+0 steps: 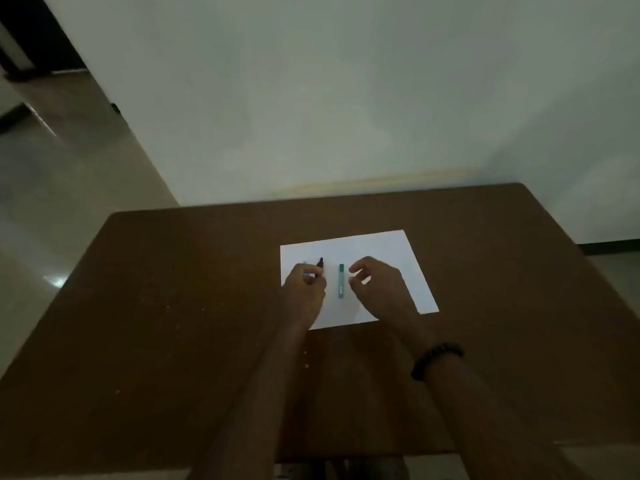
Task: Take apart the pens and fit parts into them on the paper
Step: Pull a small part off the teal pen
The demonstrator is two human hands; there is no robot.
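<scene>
A white sheet of paper lies on a brown table. A green pen lies on the sheet, pointing away from me. My left hand grips a black pen at the sheet's left side, with the dark tip sticking up past the fingers. Something pale shows just left of that pen, too blurred to name. My right hand hovers just right of the green pen with fingers loosely curled, holding nothing.
A pale wall stands behind the table's far edge. The floor drops away on the left. A dark beaded bracelet circles my right wrist. Small crumbs speckle the table's left half.
</scene>
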